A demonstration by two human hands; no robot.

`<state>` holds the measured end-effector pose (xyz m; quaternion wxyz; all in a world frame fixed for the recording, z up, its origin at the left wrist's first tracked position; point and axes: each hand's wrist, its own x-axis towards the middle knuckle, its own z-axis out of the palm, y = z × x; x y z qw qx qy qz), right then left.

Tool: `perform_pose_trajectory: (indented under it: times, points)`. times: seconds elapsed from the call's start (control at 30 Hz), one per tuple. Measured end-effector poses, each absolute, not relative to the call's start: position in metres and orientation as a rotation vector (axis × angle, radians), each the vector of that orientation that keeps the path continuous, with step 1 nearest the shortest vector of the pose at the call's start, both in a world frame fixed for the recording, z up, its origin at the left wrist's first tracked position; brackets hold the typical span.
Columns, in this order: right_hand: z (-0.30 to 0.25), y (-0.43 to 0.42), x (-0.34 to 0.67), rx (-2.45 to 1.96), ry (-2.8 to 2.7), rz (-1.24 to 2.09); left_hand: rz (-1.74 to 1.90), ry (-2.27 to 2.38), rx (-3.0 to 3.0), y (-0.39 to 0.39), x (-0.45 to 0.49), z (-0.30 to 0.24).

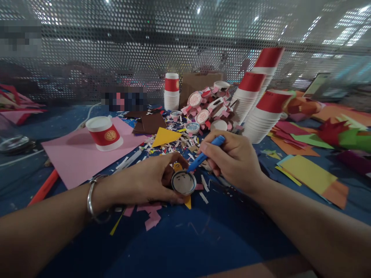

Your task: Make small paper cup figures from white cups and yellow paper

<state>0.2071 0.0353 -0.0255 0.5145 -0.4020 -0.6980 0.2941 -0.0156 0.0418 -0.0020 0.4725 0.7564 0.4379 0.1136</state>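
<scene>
**Left forearm (pixel 46 227) and right forearm (pixel 307 216) foremost, cut-paper litter (pixel 150 216) beyond**

Both arms bare, reaching in from the lower corners over a blue worktop (pixel 145 251). Far left: red-and-pink folded paper (pixel 17 104), blurred. A red stick (pixel 43 188) lies partly behind the left forearm. Next, a pink sheet (pixel 69 154), with one red-and-white paper cup (pixel 106 135) standing on it, gold emblem facing out.

Left hand (pixel 152 175), silver bangle (pixel 91 202) at wrist: thumb and fingers curled around a small round piece (pixel 183 183), white face up, blue round the rim, a few dark marks on it. Piece sits between the two hands, low over the scraps. A bit of yellow paper (pixel 177 166) shows just behind it. Blue marker (pixel 207 152) slants down to the upper rim; cannot tell whether the tip touches. Right hand (pixel 236 160) grips that marker like a pen.

Behind, left to right: brown sheets (pixel 153 123), yellow piece (pixel 166 137), short cup stack (pixel 171 100), a heap of cut cup bases (pixel 204 106), then taller stacks (pixel 266 106), leaning right. Right side: red-and-green paper shape (pixel 336 133); nearer, a yellow sheet (pixel 311 173) overlapping orange.
</scene>
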Motion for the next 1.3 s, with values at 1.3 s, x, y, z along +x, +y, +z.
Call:
perform_pose_trajectory:
  times: [1.3]
  points:
    - [-0.022,0.057,0.207,-0.952,-1.143,1.006,0.911,1.303,1.967,0.063,-0.021,-0.023]
